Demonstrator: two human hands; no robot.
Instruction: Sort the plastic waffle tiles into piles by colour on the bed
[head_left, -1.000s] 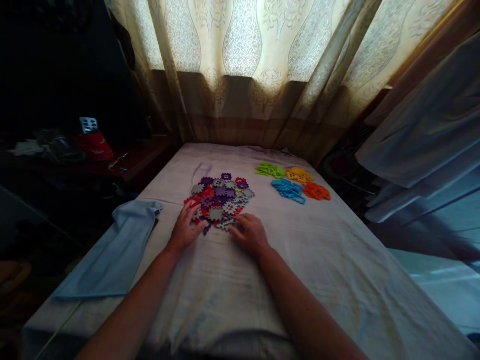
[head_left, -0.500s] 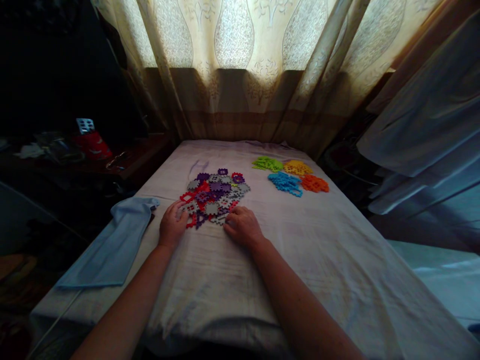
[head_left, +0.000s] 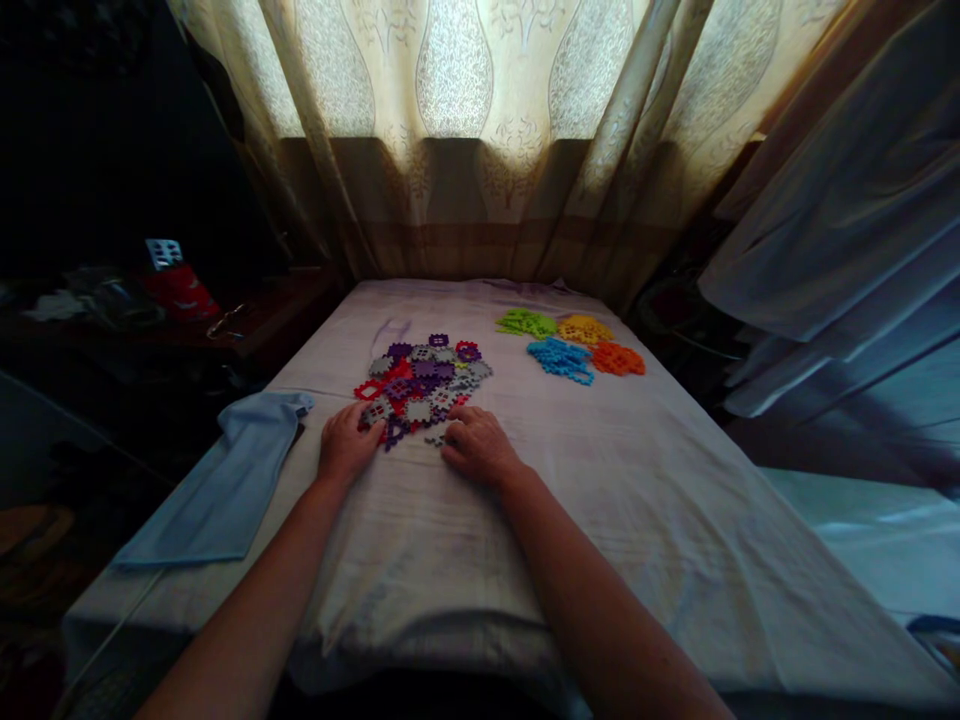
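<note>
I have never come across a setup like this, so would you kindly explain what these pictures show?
There is no machine here: a person works with two bare hands. The view comes from a camera worn on the head, looking forward and down, so the arms reach in from the bottom.

On the sheet lies a mixed pile of flat, notched pieces, mostly purple, grey and red. Beyond it to the right sit green, yellow, blue and orange heaps. A light blue cloth lies on the left.

The left hand is at the pile's near left edge; the right hand is by a small grey piece. Whether either grips anything is unclear.
</note>
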